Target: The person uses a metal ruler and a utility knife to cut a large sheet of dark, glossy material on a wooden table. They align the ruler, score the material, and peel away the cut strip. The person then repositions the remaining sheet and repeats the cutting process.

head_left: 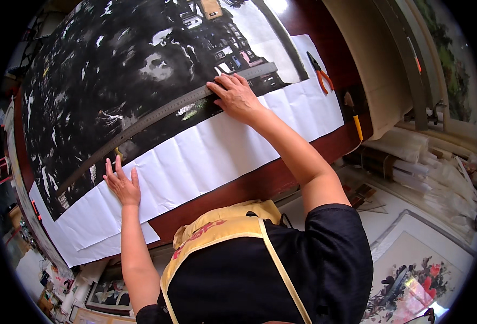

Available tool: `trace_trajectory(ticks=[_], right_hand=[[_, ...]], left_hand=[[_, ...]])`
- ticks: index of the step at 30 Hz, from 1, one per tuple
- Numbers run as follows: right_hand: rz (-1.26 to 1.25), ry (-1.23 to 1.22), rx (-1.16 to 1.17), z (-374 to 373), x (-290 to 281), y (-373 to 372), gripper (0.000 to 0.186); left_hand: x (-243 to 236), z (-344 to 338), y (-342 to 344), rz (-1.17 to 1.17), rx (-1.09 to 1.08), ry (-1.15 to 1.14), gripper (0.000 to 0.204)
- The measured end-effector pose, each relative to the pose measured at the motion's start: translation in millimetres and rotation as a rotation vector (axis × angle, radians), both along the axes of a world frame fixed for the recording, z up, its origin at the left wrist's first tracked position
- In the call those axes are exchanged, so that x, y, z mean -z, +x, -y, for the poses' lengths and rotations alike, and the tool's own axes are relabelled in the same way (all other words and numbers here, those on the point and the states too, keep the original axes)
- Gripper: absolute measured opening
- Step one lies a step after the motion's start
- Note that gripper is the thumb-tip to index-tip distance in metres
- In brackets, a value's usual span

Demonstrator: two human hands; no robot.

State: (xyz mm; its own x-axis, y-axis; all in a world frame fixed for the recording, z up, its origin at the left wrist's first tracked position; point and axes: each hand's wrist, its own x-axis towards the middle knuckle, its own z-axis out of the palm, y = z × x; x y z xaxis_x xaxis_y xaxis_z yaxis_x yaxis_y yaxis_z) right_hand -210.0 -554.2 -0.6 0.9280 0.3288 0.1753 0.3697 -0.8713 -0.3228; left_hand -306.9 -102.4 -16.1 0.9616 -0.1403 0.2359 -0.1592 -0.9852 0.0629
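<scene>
A large dark ink painting point(109, 70) lies over white paper point(211, 154) on the table. Across the painting's near part runs a long metal ruler point(165, 110), slanting from lower left to upper right. My right hand point(238, 100) rests on the ruler toward its right end, fingers stretched over it, holding nothing. Farther left, my left hand point(122, 182) lies flat with fingers spread, at the painting's near edge where it meets the white paper. Its fingertips are just short of the ruler.
Pliers with orange-red handles point(320, 73) lie on the paper's right end, and a yellow-handled tool point(354, 117) on the dark red table point(244, 186) beyond. A thin red-and-black tool point(36, 209) lies at left. Rolled papers point(406, 151) and a flower painting point(416, 275) are at right.
</scene>
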Motion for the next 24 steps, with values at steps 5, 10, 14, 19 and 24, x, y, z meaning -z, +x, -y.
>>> trace_trajectory(ticks=[5,10,14,19,24], right_hand=[[0.011,0.0,-0.072,14,-6,-9,0.046],[0.024,0.146,-0.058,18,-1,-5,0.042],[0.041,0.134,-0.048,16,0,-11,0.047],[0.118,0.07,-0.032,6,22,-26,0.044],[0.124,-0.022,-0.028,7,22,-30,0.047]], left_hand=[[-4,0,-3,-0.014,-0.003,-0.056,0.073],[-19,-8,14,-0.022,0.008,-0.104,0.071],[-14,-9,41,0.003,-0.164,-0.055,0.067],[13,-17,32,0.031,-0.292,-0.034,0.061],[3,-8,20,0.048,-0.311,-0.105,0.052]])
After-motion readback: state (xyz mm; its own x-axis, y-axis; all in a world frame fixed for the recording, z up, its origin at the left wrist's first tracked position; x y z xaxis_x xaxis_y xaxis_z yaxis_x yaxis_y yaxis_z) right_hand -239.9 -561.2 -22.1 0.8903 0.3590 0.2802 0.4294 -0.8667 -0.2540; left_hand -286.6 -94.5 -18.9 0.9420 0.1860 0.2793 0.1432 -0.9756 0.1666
